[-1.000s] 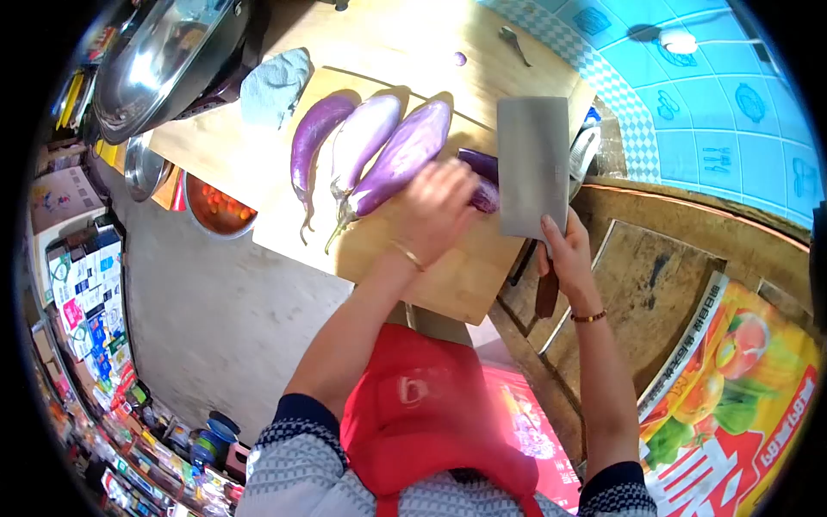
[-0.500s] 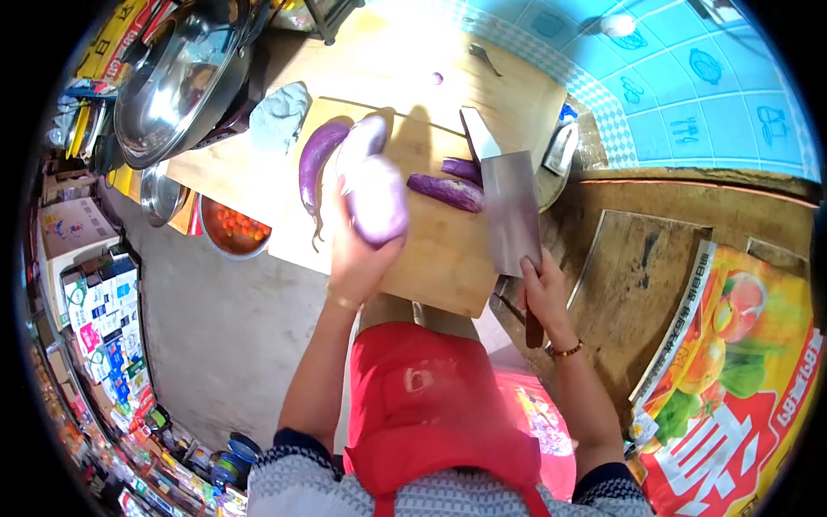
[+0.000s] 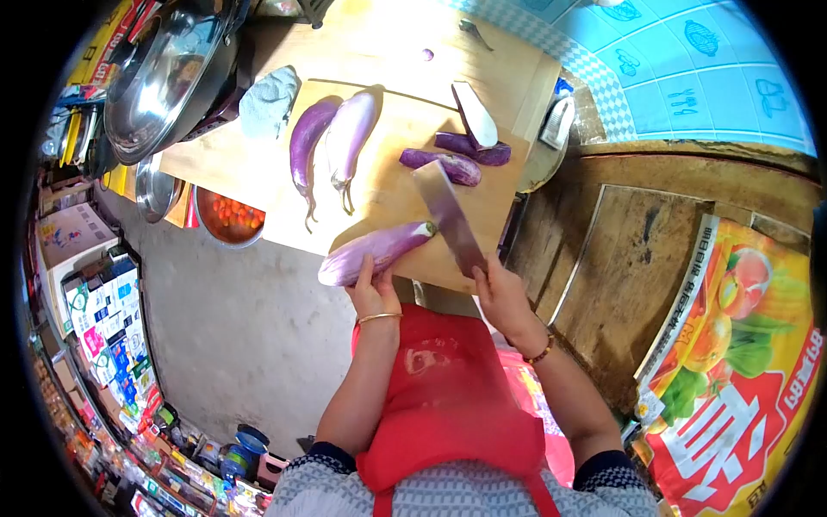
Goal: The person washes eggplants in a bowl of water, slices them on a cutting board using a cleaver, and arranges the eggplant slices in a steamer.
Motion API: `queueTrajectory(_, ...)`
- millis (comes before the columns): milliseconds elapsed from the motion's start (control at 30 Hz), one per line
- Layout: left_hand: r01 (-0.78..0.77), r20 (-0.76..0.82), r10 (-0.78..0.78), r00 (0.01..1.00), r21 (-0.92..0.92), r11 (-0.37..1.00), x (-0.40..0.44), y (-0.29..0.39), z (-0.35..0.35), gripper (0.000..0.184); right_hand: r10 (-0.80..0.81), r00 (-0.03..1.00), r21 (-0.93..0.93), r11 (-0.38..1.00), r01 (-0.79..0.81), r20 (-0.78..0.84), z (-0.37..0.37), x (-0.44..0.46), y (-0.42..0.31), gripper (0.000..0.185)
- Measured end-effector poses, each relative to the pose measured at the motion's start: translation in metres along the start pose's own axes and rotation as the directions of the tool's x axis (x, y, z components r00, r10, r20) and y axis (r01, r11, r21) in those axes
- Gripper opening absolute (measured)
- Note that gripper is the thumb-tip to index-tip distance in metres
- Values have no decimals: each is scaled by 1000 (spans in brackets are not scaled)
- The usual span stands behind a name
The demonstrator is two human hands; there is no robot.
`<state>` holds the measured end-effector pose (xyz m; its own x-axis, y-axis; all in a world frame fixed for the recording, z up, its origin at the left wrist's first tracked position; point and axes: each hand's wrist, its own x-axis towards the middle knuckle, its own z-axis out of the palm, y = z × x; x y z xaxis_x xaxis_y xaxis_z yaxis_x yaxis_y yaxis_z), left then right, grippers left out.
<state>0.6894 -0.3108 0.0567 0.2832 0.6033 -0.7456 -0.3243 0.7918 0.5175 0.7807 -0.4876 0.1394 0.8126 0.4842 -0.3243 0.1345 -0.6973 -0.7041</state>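
Note:
My left hand (image 3: 375,291) is closed around a purple eggplant (image 3: 375,253) near the front edge of the wooden cutting board (image 3: 396,198). Its pale cut end points right, close to the blade of a cleaver (image 3: 448,211). The cleaver's handle is in the grip of my right hand (image 3: 504,300), and the blade is tilted up and to the left. Two whole eggplants, a dark one (image 3: 310,142) and a lighter one (image 3: 351,138), lie on the board's left side. Beyond the cleaver are several cut eggplant pieces (image 3: 441,166), one showing its white flesh (image 3: 482,129).
A grey cloth (image 3: 269,102) lies left of the board, beside a large lidded pan (image 3: 168,82). Lower down, a bowl of red and orange pieces (image 3: 231,217) sits left of the table. Wooden cabinet doors (image 3: 642,284) and a bright printed bag (image 3: 732,362) stand at right.
My left hand has brought the eggplant down and toward me, turning it sideways. My right hand has moved the cleaver left, away from the cut pieces, with its blade now angled toward the eggplant.

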Motion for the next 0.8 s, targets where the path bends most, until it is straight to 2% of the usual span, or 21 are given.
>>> queueTrajectory(100, 9, -23, -10, 1000, -39, 999, -1, -1, 3, 52, -4, 999, 12, 1000, 4, 32, 11, -1, -9, 14)
queueTrajectory(300, -4, -45, 3, 999, -33, 999, -8, 1, 9, 54, 87, 995, -63, 994, -84, 49, 24, -2, -9, 17)
queueTrajectory(500, 4, -45, -6, 999, -43, 999, -6, 3, 13, 56, 110, 994, -16, 994, -110, -11, 24, 0, -22, 14)
queueTrajectory(600, 19, -62, -21, 998, -29, 999, -8, 3, 8, 55, 169, 984, -33, 985, -168, 61, 25, -6, -27, 13)
queueTrajectory(667, 23, -47, -24, 999, -25, 999, -5, 3, 8, 54, 177, 981, -73, 982, -172, 76, 31, -5, -23, 21)
queueTrajectory(800, 49, -89, -52, 995, -36, 998, -7, 6, 13, 51, 223, 970, -121, 970, -210, 102, 30, -3, -26, 15)
